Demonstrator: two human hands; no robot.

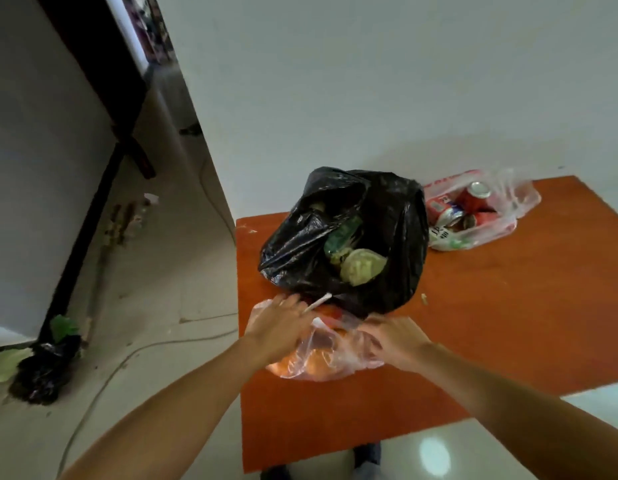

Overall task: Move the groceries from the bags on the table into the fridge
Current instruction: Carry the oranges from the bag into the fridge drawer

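Observation:
A clear plastic bag of oranges [321, 358] lies near the left front of the orange table [508, 306]. My left hand [280, 327] rests on the bag's left side with fingers on the plastic. My right hand [394, 341] pinches the bag's right edge. Behind it stands an open black bag [387, 220] holding a pale green cabbage [363, 266] and a green bottle [342, 233]. A white stick [318, 302] pokes out at the black bag's base. Further back right lies a clear bag of red cans [474, 209].
A grey fridge side [34, 185] stands at the left. On the floor by it sit a black bag with green leaves [44, 368] and a cable [127, 358]. A white wall rises behind the table. My feet show under the table's front edge.

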